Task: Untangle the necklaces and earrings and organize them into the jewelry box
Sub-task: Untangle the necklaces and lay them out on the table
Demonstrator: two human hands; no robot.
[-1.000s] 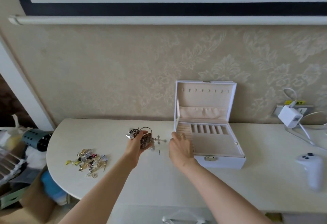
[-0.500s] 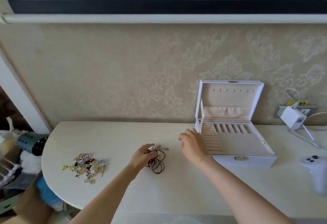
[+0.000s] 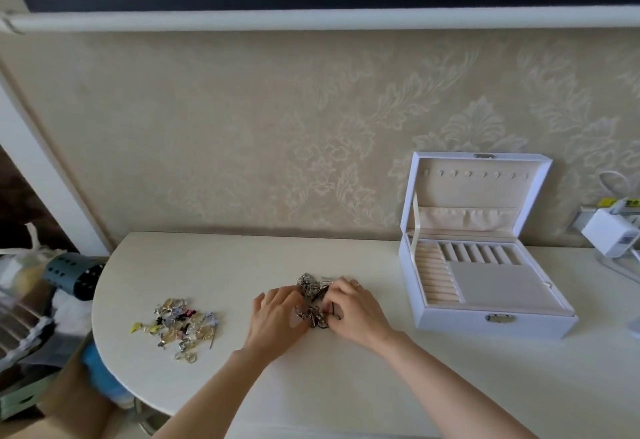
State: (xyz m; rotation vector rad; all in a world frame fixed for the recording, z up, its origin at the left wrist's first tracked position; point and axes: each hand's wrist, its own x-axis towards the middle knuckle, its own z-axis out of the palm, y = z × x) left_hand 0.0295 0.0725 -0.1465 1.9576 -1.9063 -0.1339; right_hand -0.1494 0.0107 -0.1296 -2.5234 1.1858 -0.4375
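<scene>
A tangled clump of necklaces [image 3: 311,294], silver chains and dark cords, lies on the cream table [image 3: 346,386] at centre. My left hand [image 3: 277,315] holds its left side and my right hand [image 3: 353,310] pinches its right side; both sets of fingertips are buried in the tangle. A loose pile of earrings [image 3: 180,322], gold, silver, yellow and pink, lies to the left of my hands. The white jewelry box [image 3: 495,322] stands open at the right, lid upright, with beige ring rolls and slotted compartments holding nothing.
A white charger [image 3: 609,236] with cables hangs at the wall socket on the far right. Beyond the table's rounded left edge are a dark green perforated cylinder [image 3: 72,274], bags and a cardboard box [image 3: 65,404].
My left hand lowered the necklace clump onto the table. My right hand moved from beside the jewelry box over to the clump. Both hands now work on it together.
</scene>
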